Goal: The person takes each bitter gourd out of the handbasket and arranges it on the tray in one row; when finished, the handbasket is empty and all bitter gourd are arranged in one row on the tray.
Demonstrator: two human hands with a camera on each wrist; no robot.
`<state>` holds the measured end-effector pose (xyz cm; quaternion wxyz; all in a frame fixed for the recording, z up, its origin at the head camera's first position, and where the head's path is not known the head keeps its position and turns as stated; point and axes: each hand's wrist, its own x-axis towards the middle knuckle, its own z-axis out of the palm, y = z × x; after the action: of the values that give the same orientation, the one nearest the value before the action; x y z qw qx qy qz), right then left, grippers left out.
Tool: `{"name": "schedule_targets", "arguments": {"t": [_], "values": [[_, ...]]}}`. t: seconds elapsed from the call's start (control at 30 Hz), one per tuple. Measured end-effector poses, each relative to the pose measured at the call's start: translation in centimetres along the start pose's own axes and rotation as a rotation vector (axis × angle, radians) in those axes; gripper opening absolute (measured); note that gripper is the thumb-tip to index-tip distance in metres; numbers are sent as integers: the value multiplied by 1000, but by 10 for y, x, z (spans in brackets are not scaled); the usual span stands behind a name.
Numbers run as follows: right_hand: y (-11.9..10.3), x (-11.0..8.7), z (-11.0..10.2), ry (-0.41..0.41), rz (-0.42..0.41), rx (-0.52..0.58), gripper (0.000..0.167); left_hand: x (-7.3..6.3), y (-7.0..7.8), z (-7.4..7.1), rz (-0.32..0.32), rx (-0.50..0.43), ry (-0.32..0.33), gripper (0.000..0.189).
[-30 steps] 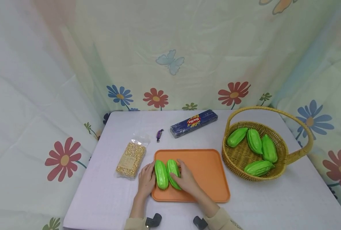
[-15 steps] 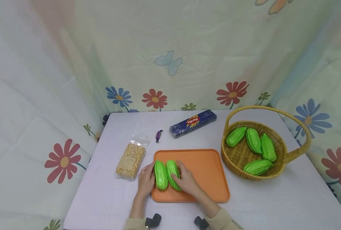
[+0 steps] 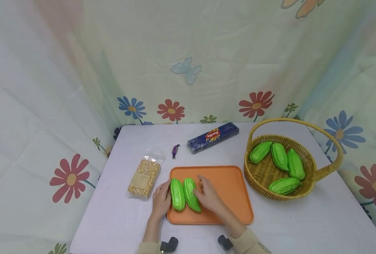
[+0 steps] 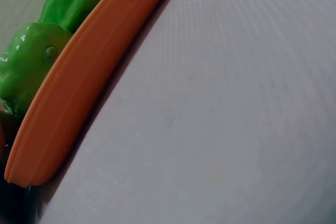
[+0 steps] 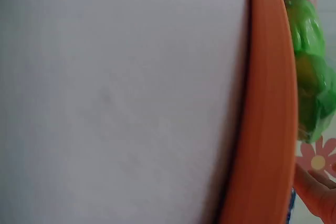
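Two shiny green ridged gourds lie side by side, lengthwise, on the left part of an orange tray. My left hand rests along the tray's left edge, its fingers relaxed against the left gourd. Just right of the right gourd, my right hand hovers over the tray with thumb and fingers spread and nothing in them. The left wrist view shows the gourd ends above the tray wall. In the right wrist view, my right hand appears apart from the gourds.
A wicker basket with a tall handle stands at the right, holding several more green gourds. Left of the tray lies a bag of corn kernels. Behind it are a small purple wrapped candy and a blue Barilla spaghetti box.
My right hand has let go of the right gourd and drawn a little to the right. That gourd now lies fully on the tray. The left hand has stayed in place.
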<state>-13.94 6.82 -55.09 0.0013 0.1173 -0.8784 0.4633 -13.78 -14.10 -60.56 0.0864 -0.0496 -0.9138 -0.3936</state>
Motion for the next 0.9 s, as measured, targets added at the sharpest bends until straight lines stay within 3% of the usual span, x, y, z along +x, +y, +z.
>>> {"name": "schedule_targets", "arguments": {"t": [0.23,0.47,0.9], "values": [[-1,10,-19,38,-13,-9,55,0,-1,1,1,1,-1,43],[-8,21,-47,35,59,41,53,-1,-1,0,-3,4,-14,43],[-3,35,-127,122,80,117,49,-1,-2,1,-2,6,-9,43]]}}
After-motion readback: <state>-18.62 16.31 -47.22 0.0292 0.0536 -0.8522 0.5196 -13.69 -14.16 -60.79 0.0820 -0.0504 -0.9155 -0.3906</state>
